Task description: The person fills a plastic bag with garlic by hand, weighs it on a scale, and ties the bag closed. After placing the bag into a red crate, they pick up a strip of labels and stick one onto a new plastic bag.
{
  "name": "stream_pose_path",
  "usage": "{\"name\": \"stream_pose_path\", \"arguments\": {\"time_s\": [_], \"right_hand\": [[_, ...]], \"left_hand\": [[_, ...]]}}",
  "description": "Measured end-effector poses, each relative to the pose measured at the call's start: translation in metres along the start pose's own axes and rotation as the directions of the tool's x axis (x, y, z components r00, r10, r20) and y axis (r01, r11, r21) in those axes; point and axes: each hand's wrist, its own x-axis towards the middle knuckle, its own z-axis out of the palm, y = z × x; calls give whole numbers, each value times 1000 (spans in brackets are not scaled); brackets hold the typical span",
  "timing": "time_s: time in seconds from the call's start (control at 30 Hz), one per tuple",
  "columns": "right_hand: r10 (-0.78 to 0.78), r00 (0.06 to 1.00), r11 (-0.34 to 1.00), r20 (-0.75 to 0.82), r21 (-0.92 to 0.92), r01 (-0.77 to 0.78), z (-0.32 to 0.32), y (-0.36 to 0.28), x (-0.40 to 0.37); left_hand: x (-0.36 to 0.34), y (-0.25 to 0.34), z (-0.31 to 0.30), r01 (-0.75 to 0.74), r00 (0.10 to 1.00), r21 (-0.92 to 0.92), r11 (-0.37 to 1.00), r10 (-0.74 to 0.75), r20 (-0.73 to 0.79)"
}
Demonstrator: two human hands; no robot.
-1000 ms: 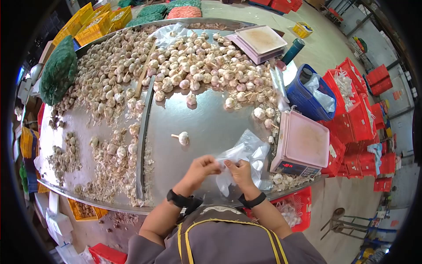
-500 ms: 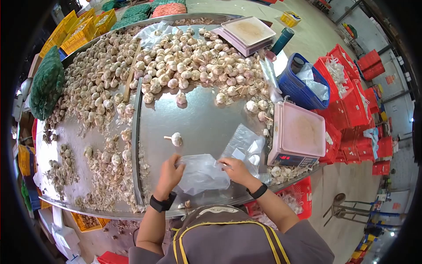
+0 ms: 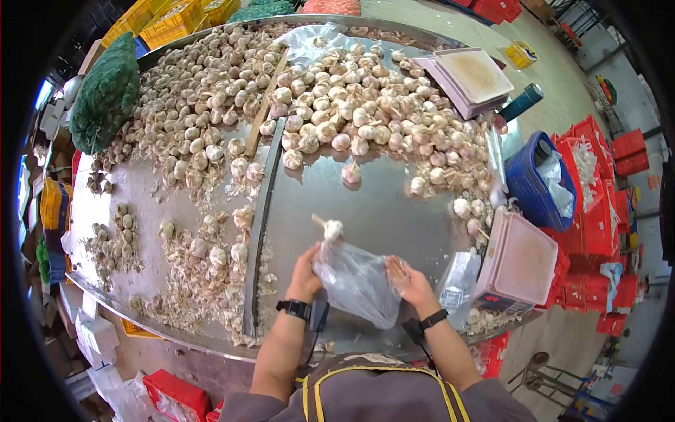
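1. Shiny metal counter (image 3: 394, 211) lies beneath the clear bag (image 3: 358, 285), which spans between both hands.
2. Left hand (image 3: 305, 276) has its fingers closed on the bag's left edge; right hand (image 3: 413, 284) is open, fingers extended against the right edge.
3. One stemmed bulb (image 3: 333, 229) sits at the bag's upper left corner, whether inside or behind it I can't tell.
4. Farther out are a garlic heap (image 3: 365, 112) and, rightward, a pink scale (image 3: 522, 260).

No legible txt/nos.
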Motion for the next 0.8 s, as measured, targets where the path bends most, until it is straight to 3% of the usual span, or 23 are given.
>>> {"name": "stream_pose_path", "arguments": {"time_s": [0.13,0.17,0.23,0.3,0.33,0.4,0.5,0.53,0.6,0.67,0.7,0.77,0.8], "right_hand": [[-9,972,1000,233,-22,15,80,5,100],[-31,975,997,220,-61,45,101,7,131],[-65,974,992,215,-96,87,144,4,179],[-341,940,938,34,-57,342,181,-10,214],[-349,936,935,39,-53,351,188,-27,227],[-607,785,793,-121,-149,590,189,-70,245],[-669,716,738,-197,-61,672,187,-140,257],[-644,742,762,-187,-68,645,195,-152,257],[-620,763,782,-183,-71,619,206,-159,245],[-686,727,715,-31,-217,665,211,-155,228],[-684,728,719,-43,-207,663,212,-151,214],[-705,698,643,129,-299,705,218,-145,176],[-730,675,621,111,-305,722,226,-139,154]], "left_hand": [[68,109,14,-169,978,14,986,166,123],[93,138,9,-187,967,25,982,179,180],[98,169,65,-222,966,77,972,209,150],[116,191,105,-257,962,125,958,242,124],[130,200,117,-259,965,192,947,244,99],[166,217,126,-262,965,342,902,246,90],[235,218,139,-318,947,435,842,264,181],[212,206,174,-279,958,417,865,220,184],[216,206,185,-263,961,419,869,195,197],[215,206,188,-267,956,454,850,177,232],[203,204,186,-258,960,466,847,169,225],[159,198,193,-257,965,550,795,182,188],[126,190,202,-269,963,564,781,206,173]]}}
